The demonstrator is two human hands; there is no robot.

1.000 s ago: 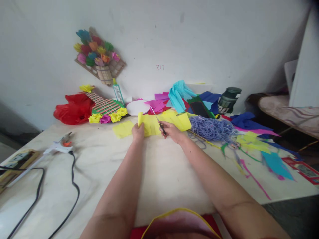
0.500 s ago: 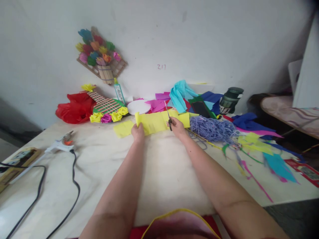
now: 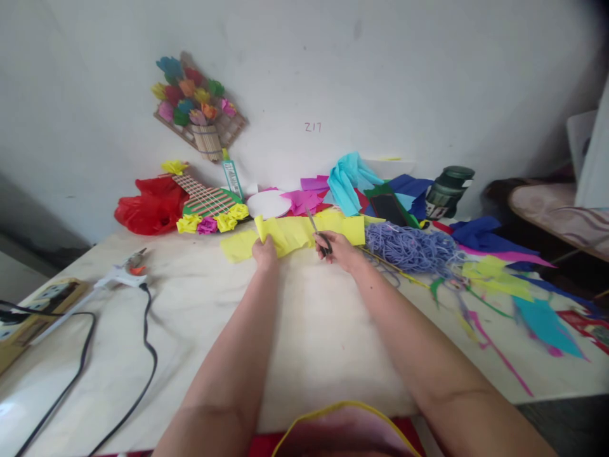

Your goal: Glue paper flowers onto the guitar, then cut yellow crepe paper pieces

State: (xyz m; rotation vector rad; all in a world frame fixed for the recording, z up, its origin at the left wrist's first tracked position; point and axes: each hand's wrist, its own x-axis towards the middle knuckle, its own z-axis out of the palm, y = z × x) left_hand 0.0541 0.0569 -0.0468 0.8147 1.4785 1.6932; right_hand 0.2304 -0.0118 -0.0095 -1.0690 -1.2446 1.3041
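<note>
Along the left edge of the table [image 3: 323, 336], a power strip [image 3: 45, 314] is lying beside a glue gun [image 3: 117, 279]; a black cord [image 3: 151, 355] is trailing toward the near edge, so an arm swinging wide could be snagging it and dragging the gun. Near the middle of the back edge, the left hand [image 3: 265, 251] is pinching yellow paper [image 3: 291, 235]; it is looking thin, so a hard pull could be tearing it, and a slack pinch letting it skew. The right hand [image 3: 339, 249] is gripping scissors [image 3: 325, 242], blades pointing toward the back edge; their opening is escaping view. A wrist twist could be nicking the wrong layer. Further right, purple yarn [image 3: 413, 247] is lying just beside the paper; its loose strands could be catching on that hand.
</note>
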